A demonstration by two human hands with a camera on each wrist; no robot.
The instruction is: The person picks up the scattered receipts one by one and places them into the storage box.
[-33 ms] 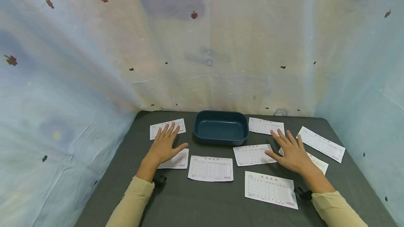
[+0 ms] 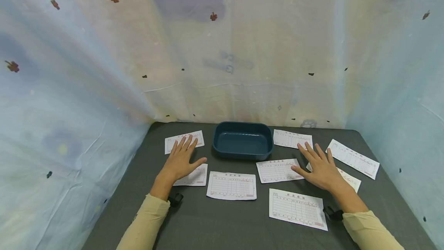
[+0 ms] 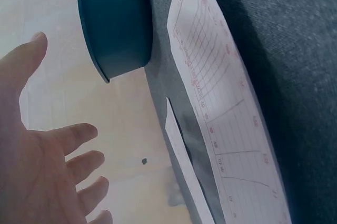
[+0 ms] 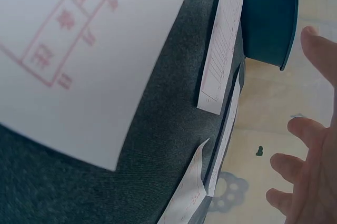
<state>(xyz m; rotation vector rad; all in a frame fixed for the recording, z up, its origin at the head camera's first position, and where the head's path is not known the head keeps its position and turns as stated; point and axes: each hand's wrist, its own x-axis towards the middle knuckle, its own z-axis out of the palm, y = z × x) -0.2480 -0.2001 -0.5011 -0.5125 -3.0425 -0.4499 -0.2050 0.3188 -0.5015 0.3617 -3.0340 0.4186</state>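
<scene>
My left hand [image 2: 181, 164] hovers palm down over the left side of the table, fingers spread and holding nothing. Below it lie a printed paper form [image 2: 192, 176] and, farther back, another form [image 2: 173, 141], both partly covered by the hand. On the right, my right hand [image 2: 322, 169] is likewise spread and holds nothing. It hides part of a slip [image 2: 350, 180] beneath it, and its thumb tip overlaps the edge of a form [image 2: 277, 171]. Both wrist views show the left palm [image 3: 39, 176] and the right fingers [image 4: 289, 166] raised off the surface.
A dark teal rectangular bin [image 2: 243, 155] stands at the back middle of the grey table [image 2: 222, 223]. More forms lie around: front middle [image 2: 231, 186], front right [image 2: 298, 208], back right [image 2: 289, 138] and far right [image 2: 354, 158]. A patterned curtain [image 2: 243, 68] surrounds the table.
</scene>
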